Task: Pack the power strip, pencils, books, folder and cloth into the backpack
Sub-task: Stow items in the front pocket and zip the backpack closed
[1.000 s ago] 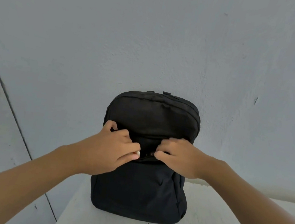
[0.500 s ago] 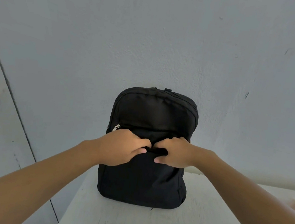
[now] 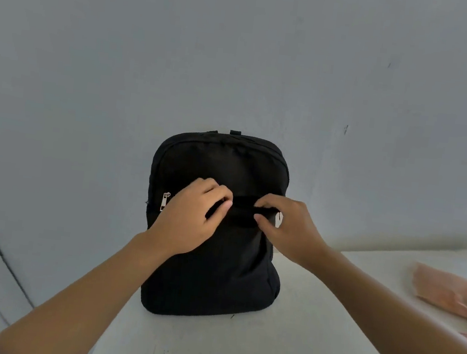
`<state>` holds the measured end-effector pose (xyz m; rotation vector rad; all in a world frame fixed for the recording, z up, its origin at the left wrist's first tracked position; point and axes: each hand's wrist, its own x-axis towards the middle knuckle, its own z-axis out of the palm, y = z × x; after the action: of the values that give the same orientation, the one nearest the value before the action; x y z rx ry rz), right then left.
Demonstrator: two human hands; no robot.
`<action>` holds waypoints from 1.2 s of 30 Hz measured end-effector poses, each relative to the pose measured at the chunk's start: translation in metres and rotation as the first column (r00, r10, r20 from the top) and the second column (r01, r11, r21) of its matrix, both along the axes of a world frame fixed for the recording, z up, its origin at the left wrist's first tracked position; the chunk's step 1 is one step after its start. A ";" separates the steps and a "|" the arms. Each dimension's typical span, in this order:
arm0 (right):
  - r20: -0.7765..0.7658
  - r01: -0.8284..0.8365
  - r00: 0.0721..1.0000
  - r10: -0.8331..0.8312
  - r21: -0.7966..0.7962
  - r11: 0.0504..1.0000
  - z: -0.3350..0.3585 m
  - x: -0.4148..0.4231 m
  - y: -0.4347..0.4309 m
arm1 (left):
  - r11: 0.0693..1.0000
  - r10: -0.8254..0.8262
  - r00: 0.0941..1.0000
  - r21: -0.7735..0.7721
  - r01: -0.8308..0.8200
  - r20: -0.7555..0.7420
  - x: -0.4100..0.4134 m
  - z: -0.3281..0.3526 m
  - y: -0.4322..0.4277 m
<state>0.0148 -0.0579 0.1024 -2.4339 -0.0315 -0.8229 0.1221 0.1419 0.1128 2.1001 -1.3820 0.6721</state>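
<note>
A black backpack (image 3: 210,267) stands upright on a white table, leaning against the wall. Both hands are at the front pocket's opening (image 3: 241,211). My left hand (image 3: 189,221) has its fingers curled over the left part of the pocket's edge. My right hand (image 3: 287,229) pinches the pocket's edge on the right. The pocket gapes dark between them. A silver zipper pull (image 3: 164,200) hangs at the pocket's left end. A blurred pink flat object (image 3: 452,292) lies at the table's right edge. The power strip, pencils and cloth are not in view.
The white table (image 3: 236,349) runs to the right along a pale grey wall (image 3: 239,61). To the left of the table the floor or a lower surface drops away.
My hands have moved apart along the front pocket, widening its opening. The camera has shifted, bringing the pink object at the right into view.
</note>
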 end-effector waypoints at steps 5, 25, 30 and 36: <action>0.108 0.030 0.993 -0.048 0.157 0.987 -0.006 -0.024 -0.014 | 0.991 -0.127 0.987 -0.037 0.132 0.102 -0.035 0.001 -0.026; -0.520 0.256 0.820 -0.240 -0.041 0.966 -0.111 -0.268 -0.330 | 0.969 0.025 0.688 0.186 0.160 -0.725 -0.244 -0.124 -0.309; -0.679 0.075 0.717 -0.157 -0.149 0.986 -0.136 -0.294 -0.363 | 0.878 0.057 0.747 0.390 0.279 -0.662 -0.264 -0.163 -0.364; -0.704 0.037 0.684 -0.189 -0.224 0.974 -0.166 -0.307 -0.364 | 0.830 0.124 0.849 0.523 0.196 -0.514 -0.268 -0.194 -0.395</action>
<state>-0.2921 -0.4219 -0.0641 -2.8005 0.3628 0.1716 -0.1460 -0.2530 -0.0808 2.4203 -1.3801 -0.3979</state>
